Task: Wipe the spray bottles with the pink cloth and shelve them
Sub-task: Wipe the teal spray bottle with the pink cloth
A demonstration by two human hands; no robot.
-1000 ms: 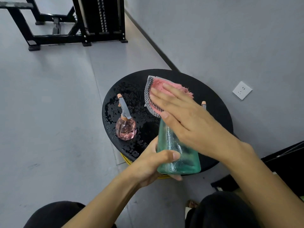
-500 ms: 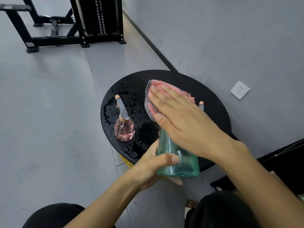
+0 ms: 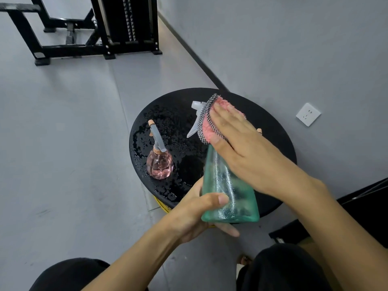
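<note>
Grey floor, grey wall, and a round black table (image 3: 262, 114) beaded with water, where a small bulbous pink bottle (image 3: 159, 164) sits upright. The left hand (image 3: 195, 215) grips the base of a translucent teal spray bottle (image 3: 228, 194) (no label I can read), tilted above the table's near edge. The right hand (image 3: 247, 150) lies flat with fingers together, pressing the fuzzy pink cloth (image 3: 210, 120) with its checkered trim against the neck, by the white trigger.

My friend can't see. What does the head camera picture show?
A left hand holds a green translucent spray bottle while the right hand presses a pink cloth near its top. A small pink glass spray bottle stands on a wet round black table.
</note>
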